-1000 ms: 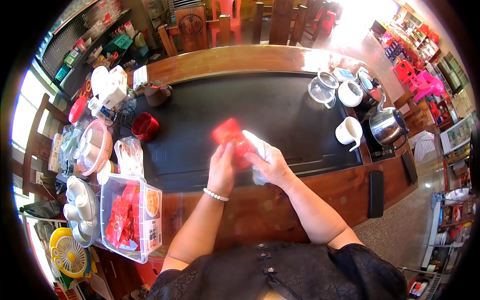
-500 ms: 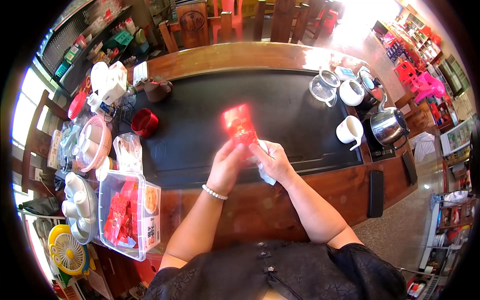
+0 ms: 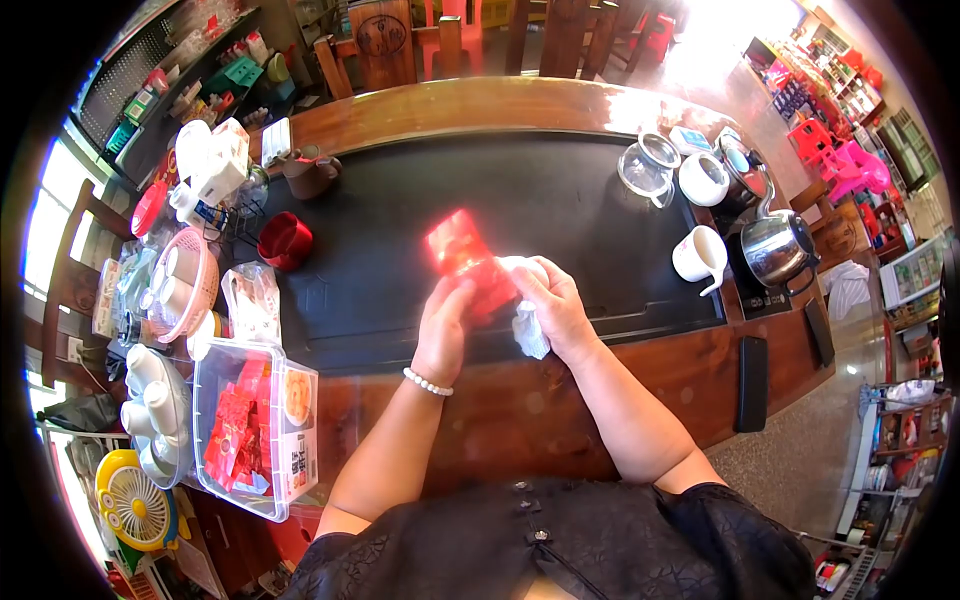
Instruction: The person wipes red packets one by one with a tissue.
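Observation:
A shiny red packet (image 3: 465, 255), slightly blurred, is held up over the black tray of the table. My left hand (image 3: 443, 325), with a white bead bracelet on the wrist, grips its lower left side, thumb on top. My right hand (image 3: 555, 305) is closed, with its fingertips at the packet's right edge. A crumpled white tissue (image 3: 530, 331) hangs from under the right hand. To the left, a clear plastic box (image 3: 283, 500) holds several red packets (image 3: 240, 425).
Left of the tray stand a red cup (image 3: 285, 241), a brown teapot (image 3: 310, 172) and a pink basket (image 3: 207, 285). On the right are a glass pot (image 3: 648, 170), a white pitcher (image 3: 699, 257), a steel kettle (image 3: 775, 248) and a black phone (image 3: 752, 384).
The packet first rose upright, then tilted left again between my hands. The tissue, partly hidden before, now hangs in fuller view below my right hand. The camera view has shifted slightly.

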The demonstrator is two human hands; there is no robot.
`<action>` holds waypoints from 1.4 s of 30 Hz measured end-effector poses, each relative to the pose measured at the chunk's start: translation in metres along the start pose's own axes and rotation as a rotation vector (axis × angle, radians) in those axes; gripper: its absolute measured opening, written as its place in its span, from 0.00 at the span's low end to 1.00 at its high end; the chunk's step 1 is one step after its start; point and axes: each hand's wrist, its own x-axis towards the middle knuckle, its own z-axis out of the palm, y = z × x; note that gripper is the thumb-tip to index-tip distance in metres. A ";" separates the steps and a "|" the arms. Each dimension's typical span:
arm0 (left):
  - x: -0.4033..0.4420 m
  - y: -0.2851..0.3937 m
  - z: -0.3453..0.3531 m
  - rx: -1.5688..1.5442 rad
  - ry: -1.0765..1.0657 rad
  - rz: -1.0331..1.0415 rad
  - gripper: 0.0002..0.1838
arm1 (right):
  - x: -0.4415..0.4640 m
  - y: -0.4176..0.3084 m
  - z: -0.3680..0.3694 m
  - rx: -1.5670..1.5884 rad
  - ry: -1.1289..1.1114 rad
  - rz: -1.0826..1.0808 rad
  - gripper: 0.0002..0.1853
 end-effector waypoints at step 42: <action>0.007 -0.009 -0.012 -0.179 -0.045 0.024 0.03 | -0.004 -0.018 0.007 0.310 -0.108 0.180 0.12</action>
